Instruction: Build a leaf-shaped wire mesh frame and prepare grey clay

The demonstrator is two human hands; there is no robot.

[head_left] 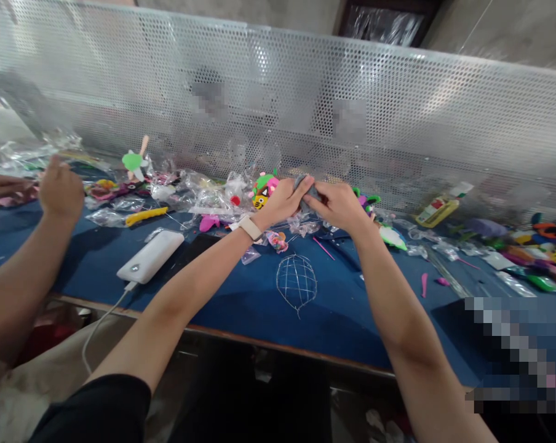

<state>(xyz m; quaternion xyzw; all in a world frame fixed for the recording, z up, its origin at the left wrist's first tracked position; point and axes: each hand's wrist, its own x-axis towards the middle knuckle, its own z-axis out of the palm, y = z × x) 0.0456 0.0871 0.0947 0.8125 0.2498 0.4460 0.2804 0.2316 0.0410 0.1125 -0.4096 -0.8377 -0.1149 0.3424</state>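
Both my hands are raised over the far part of the blue table, close together. Between them is a grey lump of soft modelling clay (pixel 312 194), partly covered by the fingers. My left hand (pixel 282 203), with a pale band at the wrist, pinches it from the left. From the other side, my right hand (pixel 337 202) closes its fingers on the same lump. Nearer to me, a leaf-shaped wire frame (pixel 297 278) lies flat on the table, touched by neither hand. Just behind my left hand sits a colourful clay figure (pixel 262 189).
A white power bank (pixel 150 257) with a cable lies left, beside a dark flat object (pixel 199 251). Plastic bags and clay pieces line the perforated metal screen (pixel 278 80). A yellow knife (pixel 146 216) rests left; a co-worker's hand (pixel 62 187) is farther left. Clay figures (pixel 545 240) crowd the right.
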